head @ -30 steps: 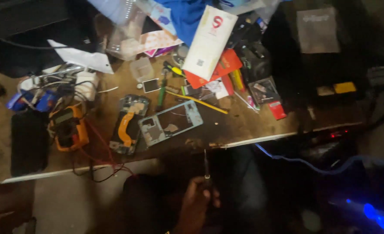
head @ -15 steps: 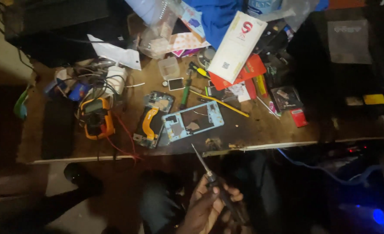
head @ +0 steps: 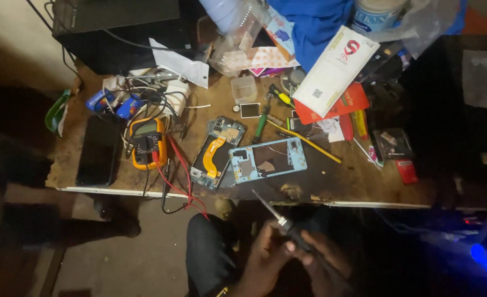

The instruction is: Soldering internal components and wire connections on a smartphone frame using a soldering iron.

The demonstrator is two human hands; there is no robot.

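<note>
both hands [head: 287, 258] grip thin metal-tipped screwdriver [head: 279, 220]; beyond them, cluttered worn wooden surface [head: 331, 184], blue phone frame [head: 268, 160].

Dim scene, lit from above, dark murky edges, blue glow lower right, soft focus

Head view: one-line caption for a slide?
Both hands, left and right, hold a screwdriver below a cluttered bench with an opened phone and yellow multimeter.
</note>
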